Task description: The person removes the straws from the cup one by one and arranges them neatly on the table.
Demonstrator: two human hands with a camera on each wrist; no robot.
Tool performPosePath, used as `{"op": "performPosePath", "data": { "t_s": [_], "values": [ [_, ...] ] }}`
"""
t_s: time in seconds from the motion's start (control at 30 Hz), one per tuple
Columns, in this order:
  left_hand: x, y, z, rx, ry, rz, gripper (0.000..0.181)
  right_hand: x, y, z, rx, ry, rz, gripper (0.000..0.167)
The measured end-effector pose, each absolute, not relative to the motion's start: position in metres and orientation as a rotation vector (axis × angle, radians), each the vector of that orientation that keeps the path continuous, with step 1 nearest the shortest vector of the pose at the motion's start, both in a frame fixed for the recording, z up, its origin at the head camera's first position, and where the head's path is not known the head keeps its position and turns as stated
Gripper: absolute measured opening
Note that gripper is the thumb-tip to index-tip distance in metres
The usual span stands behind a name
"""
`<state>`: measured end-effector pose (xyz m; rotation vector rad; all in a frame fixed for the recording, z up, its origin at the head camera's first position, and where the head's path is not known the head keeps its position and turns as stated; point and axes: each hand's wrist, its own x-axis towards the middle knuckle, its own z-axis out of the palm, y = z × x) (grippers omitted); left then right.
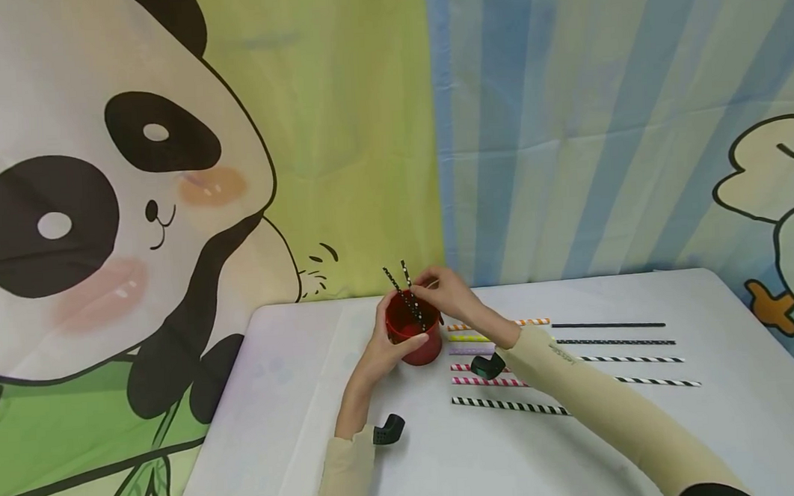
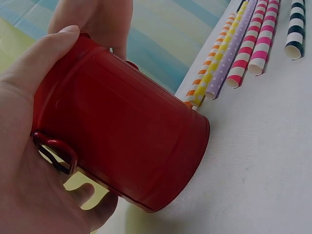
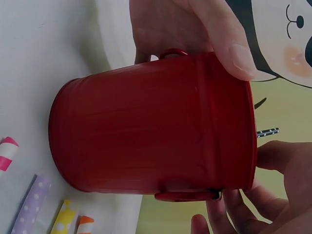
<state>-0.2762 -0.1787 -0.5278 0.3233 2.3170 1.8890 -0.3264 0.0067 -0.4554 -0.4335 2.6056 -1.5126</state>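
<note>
A small red metal bucket (image 1: 421, 351) with side handles stands on the white table. My left hand (image 1: 382, 350) grips it from the left, thumb near the rim. Two black straws with white dots (image 1: 399, 284) lean up out of the bucket. At the rim's right side is my right hand (image 1: 448, 296), its fingertips beside the nearer straw. In the right wrist view, the right thumb (image 3: 280, 153) lies near the rim, below a dotted straw end (image 3: 268, 132). Whether it pinches the straw, holds the rim or only touches cannot be told.
Right of the bucket, several straws lie in rows: orange-striped (image 1: 532, 322), yellow (image 2: 219, 53), purple dotted (image 2: 234, 63), pink-striped (image 2: 265, 41) and black-striped (image 1: 513, 404). Farther right are a plain black straw (image 1: 610, 326) and more black-and-white ones (image 1: 660, 383). A patterned curtain (image 1: 337, 131) hangs behind the table.
</note>
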Motion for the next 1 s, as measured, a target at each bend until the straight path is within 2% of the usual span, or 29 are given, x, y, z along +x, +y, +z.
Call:
{"op": "performPosePath", "data": {
  "t_s": [0.47, 0.8, 1.0],
  "values": [
    [-0.2735, -0.178, -0.5288, 0.353, 2.358, 1.898, 0.099, -0.3304, 0.0045, -0.4624, -0.471, 2.588, -1.598, 0.017],
    [-0.2741, -0.1775, -0.529, 0.334, 2.347, 1.925, 0.098, -0.329, 0.0074, -0.457, -0.397, 2.563, -1.662, 0.02],
    [-0.2733, -0.1776, -0.5288, 0.324, 2.359, 1.914, 0.098, -0.3239, 0.0119, -0.4535, -0.433, 2.544, -1.728, 0.016]
  ]
}}
